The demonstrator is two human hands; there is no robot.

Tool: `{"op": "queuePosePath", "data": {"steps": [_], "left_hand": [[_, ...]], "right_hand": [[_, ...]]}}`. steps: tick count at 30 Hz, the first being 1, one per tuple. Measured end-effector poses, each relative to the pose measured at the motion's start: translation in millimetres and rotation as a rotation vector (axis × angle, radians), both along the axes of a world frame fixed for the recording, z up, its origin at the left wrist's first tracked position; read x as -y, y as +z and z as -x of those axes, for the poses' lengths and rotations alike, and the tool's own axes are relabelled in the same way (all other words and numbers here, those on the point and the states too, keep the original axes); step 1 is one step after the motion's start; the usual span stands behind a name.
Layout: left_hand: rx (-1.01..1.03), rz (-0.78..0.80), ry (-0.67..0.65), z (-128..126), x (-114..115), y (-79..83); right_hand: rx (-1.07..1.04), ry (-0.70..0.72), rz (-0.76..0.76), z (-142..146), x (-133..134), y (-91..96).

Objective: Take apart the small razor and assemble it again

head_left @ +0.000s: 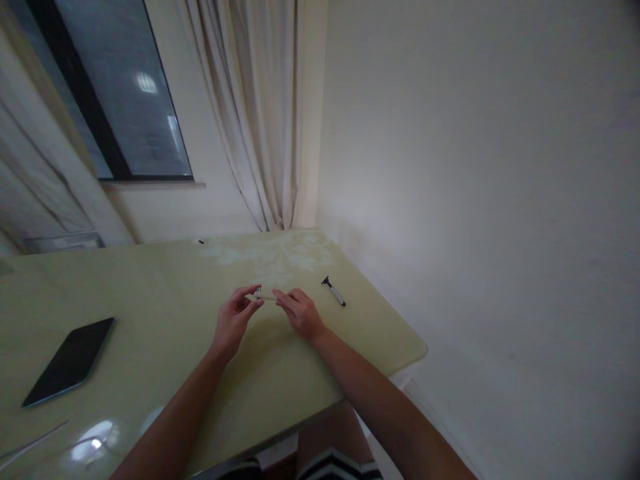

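Note:
Above the pale green table (190,293), my two hands hold a slim, pale, stick-like thing (267,296) level between them. My left hand (235,319) pinches a small dark-and-silver piece at its left end between thumb and fingers. The fingers of my right hand (301,312) are closed on its right end. What kind of thing it is stays too small and blurred to tell. To the right of my right hand, a razor (334,292) with a grey-and-black handle lies on the tabletop, its head pointing away from me.
A dark tablet (71,361) lies on the left of the table. Near the far edge is a small black object (201,241). A thin cable (35,441) shows at lower left. Curtains (260,120) and a window (130,87) stand behind; a bare wall (475,167) borders the right.

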State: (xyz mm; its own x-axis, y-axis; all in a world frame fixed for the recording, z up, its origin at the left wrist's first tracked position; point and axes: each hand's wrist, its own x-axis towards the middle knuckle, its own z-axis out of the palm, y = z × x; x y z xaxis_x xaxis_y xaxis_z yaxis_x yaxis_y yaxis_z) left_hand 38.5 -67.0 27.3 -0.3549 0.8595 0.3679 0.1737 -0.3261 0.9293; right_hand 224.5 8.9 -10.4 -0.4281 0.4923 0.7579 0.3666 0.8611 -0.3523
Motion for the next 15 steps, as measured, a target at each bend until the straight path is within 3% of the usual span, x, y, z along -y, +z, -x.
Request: {"op": "queuePosePath", "data": {"steps": [15], "left_hand": [[0.011, -0.003, 0.001, 0.0, -2.4, -4.6]], "right_hand": [[-0.032, -0.001, -0.024, 0.9, -0.1, -1.7]]}}
